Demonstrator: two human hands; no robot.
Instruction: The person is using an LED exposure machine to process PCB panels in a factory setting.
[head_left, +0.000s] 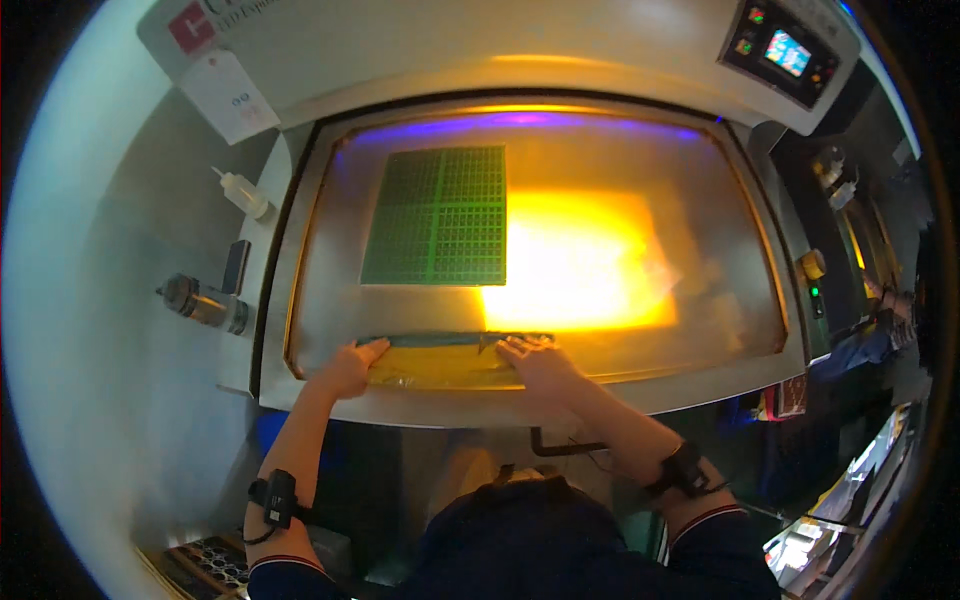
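Note:
At the near edge of the machine's bed, both my hands are on a thin flat sheet (440,366) that looks yellow, with a dark strip along its far edge. My left hand (348,370) grips its left end, the fingers pointing inward over the dark strip. My right hand (540,366) holds it toward the right end, fingertips on the same strip. How far the fingers reach underneath is hidden. Beyond my hands lies a green circuit board panel (437,216), covered with a fine grid and divided by brighter lines. Bright yellow light glares beside it.
A metal frame surrounds the bed (720,300). Overhead hangs a light machine hood with a control screen (788,53). On the left ledge are a white squeeze bottle (244,194), a dark phone-like slab (236,266) and a clear bottle (205,303). Another person's arm (890,300) shows far right.

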